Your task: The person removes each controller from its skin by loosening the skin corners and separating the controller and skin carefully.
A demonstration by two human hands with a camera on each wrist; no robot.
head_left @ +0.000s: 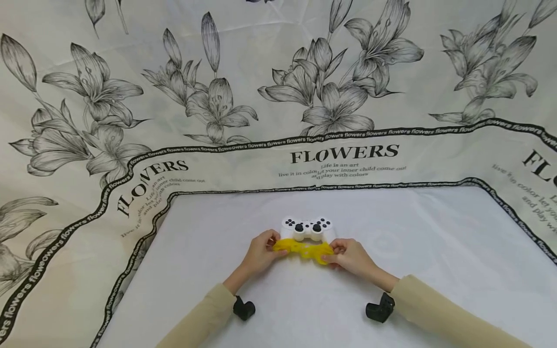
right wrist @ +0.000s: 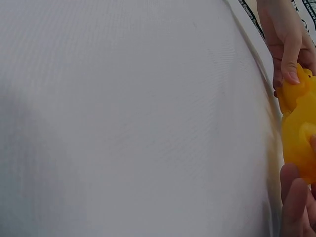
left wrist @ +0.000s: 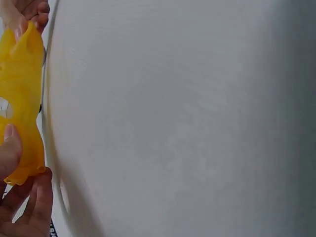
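A soft yellow silicone controller cover is stretched sideways between both hands. My left hand pinches one end, thumb on the near face and fingers behind, as the left wrist view shows at its lower left edge. At the opposite end, my right hand pinches the cover between thumb and fingers. A white game controller with black sticks and buttons lies just beyond the cover, which overlaps its grips. From the head view I cannot tell whether cover and controller touch. In the right wrist view the cover looks creased.
White cloth covers the table. Behind it rises a floral-printed fabric with a black lettered border, which also runs along both sides. Black wrist cameras hang below the beige sleeves.
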